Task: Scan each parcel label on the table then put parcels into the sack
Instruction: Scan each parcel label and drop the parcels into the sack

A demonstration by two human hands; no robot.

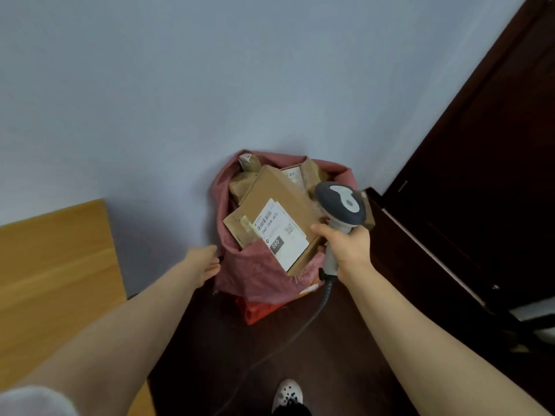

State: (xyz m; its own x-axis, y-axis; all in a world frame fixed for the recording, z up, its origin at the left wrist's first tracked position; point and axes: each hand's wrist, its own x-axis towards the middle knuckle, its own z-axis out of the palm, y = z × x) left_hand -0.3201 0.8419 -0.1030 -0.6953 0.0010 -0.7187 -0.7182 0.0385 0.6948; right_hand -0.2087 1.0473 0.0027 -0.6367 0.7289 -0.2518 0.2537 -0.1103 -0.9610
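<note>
We've got the pink sack (255, 277) open, packed with brown parcels (240, 184). The top cardboard box (270, 196) lies tilted, white label (280, 235) up, barcode scanner (341, 202) just beside it.

Soft, dim, bluish light falls evenly over the wall (180, 85), with a faint shadow beside the table (54, 265) at left. The dark near floor (330, 370) swallows detail. Straight edges bow at right. The near-left sleeve (33, 400) is blurred, while the parcel label (280, 234) reads fairly sharp.
</note>
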